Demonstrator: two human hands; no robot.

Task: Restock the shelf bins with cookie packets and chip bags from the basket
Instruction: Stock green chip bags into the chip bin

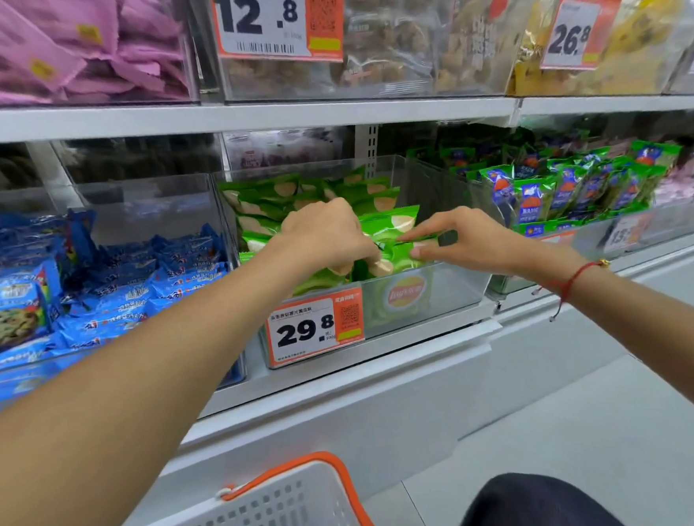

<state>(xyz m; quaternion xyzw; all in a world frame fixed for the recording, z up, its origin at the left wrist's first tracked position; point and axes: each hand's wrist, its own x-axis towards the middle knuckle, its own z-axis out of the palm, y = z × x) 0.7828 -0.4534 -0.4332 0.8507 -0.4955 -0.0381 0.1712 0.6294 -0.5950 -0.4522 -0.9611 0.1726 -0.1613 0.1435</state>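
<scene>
My left hand (327, 235) and my right hand (454, 241) both pinch the green chip bags (392, 235) at the front of the clear bin (454, 292), so they stand in a row. The basket (272, 514) waits below, near my knee.

We see bright green chip bags (392, 222) with pale chip pictures, blue cookie packets (105, 288), pink packets (67, 48) with yellow stickers, an orange-and-white price tag (315, 326), a red wrist string (576, 277), and a white basket (273, 518) with orange handle.
</scene>
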